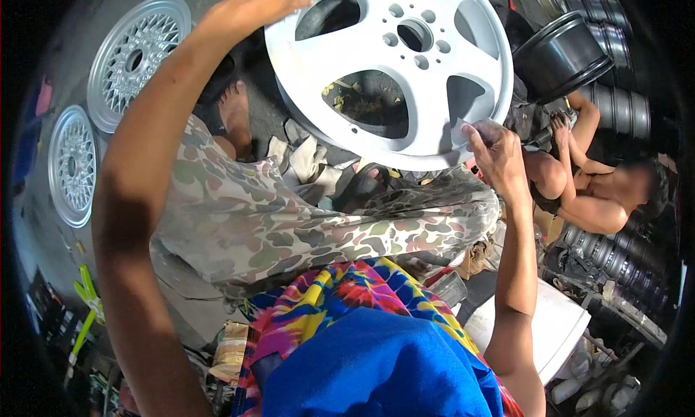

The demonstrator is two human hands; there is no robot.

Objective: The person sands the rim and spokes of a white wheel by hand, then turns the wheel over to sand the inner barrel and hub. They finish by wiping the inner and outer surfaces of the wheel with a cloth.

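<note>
A large white wheel rim (427, 84) with wide spokes and a round hub hole lies tilted in front of my knees. At its upper left edge is my left hand (266, 1), fingers spread against the rim, with part of the hand cut off by the frame's top. My right hand (494, 153) is at the lower right edge of the rim, thumb and fingers pinching a small pale sheet (459, 135) that touches the rim's surface.
Two silver mesh wheels (135, 60) stand at the left. A dark rim (562, 57) and stacked wheels (620, 111) are at the right, where another person (604, 192) sits. Crumpled cloth (308, 163) lies below the white rim. A white box (539, 330) sits at lower right.
</note>
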